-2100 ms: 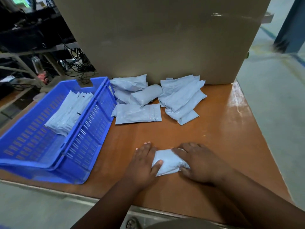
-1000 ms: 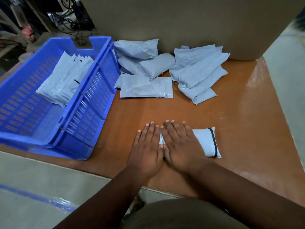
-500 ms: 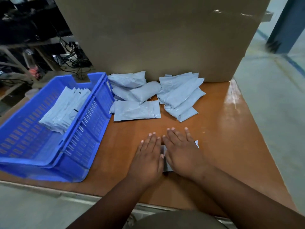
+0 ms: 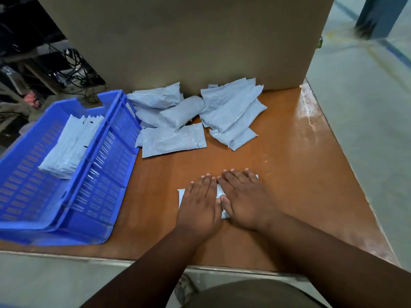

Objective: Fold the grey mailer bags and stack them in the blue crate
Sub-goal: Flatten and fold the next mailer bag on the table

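A folded grey mailer bag (image 4: 223,211) lies on the brown table near its front edge, mostly hidden under my hands. My left hand (image 4: 200,205) presses flat on its left half, fingers straight. My right hand (image 4: 244,198) presses flat on its right half, touching the left hand. A pile of several unfolded grey mailer bags (image 4: 193,121) lies at the back of the table. The blue crate (image 4: 93,196) stands at the left and holds a row of folded grey bags (image 4: 71,145).
A large cardboard box (image 4: 189,41) stands upright behind the bag pile. The table's right edge (image 4: 347,152) drops to a grey floor. Cables and shelving sit at the far left behind the crate.
Both hands stay flat on the folded bag. The bag's left corner now shows beside my left hand, and less of its right end is visible than a second ago.
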A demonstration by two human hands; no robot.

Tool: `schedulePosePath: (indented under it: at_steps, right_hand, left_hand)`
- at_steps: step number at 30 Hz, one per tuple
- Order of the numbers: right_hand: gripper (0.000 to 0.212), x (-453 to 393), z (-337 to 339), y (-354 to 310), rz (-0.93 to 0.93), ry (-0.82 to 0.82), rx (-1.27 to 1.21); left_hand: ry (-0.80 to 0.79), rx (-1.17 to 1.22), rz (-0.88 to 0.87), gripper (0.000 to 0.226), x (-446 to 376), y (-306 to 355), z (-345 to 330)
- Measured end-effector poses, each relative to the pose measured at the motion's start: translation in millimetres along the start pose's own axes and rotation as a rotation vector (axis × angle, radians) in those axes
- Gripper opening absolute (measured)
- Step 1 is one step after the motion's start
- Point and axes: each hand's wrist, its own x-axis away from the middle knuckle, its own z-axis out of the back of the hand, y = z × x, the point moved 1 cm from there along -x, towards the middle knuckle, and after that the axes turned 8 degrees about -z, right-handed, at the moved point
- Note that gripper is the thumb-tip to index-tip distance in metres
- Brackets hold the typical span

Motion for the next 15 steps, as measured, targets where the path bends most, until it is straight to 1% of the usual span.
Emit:
schedulePosePath:
  at_steps: [4, 8, 11, 13, 15]
  right_hand:
    - [0.061, 2, 1, 1, 0.01, -0.031, -0.039]
    - [0.061, 4, 9, 6, 0.047, -0.015, -0.084]
    - [0.067, 6, 17, 13, 0.071, -0.062, -0.082]
    - [0.071, 14, 19, 19, 0.06, -0.092, -0.101]
    - [0.074, 27, 21, 27, 0.025, -0.062, -0.121]
  left_hand:
    - [-0.049, 0.047, 0.019, 0.065, 3, -3, -5]
    - [-0.08, 0.093, -0.026, 0.071, 6, -12, -3]
    - [-0.136, 0.043, -0.029, 0.07, 8, -18, 2]
    - [-0.137, 0.053, -0.018, 0.073, 13, -11, 8]
    - [-0.089, 0.108, -0.014, 0.072, 16, 2, 15]
